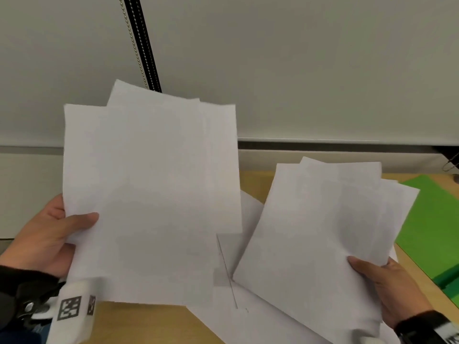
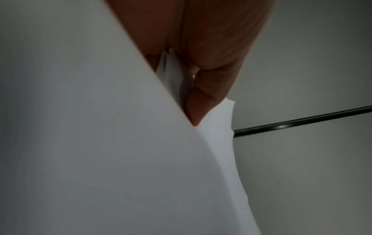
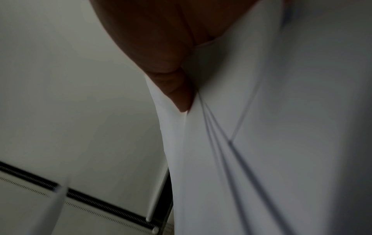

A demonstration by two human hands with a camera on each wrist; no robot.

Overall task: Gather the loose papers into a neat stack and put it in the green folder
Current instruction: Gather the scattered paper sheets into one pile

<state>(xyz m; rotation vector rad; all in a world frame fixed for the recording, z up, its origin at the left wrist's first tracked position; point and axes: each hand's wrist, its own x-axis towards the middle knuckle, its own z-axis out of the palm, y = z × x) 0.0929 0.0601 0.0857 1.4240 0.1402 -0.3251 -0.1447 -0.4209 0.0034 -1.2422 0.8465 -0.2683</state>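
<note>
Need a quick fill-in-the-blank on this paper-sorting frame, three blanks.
1. The left hand holds a bunch of white ____.
2. The right hand grips a second bunch, so each hand holds ____ bunch.
3. The folder on the table is ____ in colour.

Missing: papers; one; green

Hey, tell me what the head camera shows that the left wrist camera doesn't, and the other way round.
Only the head view shows the right hand gripping a second bundle of papers, more sheets lying on the wooden desk, and the green folder at the right.

Only the left wrist view shows the sheet edges fanned apart between the left hand's fingers.

Both show the left hand holding its uneven bundle of papers, and the bead chain against the pale blind.
</note>
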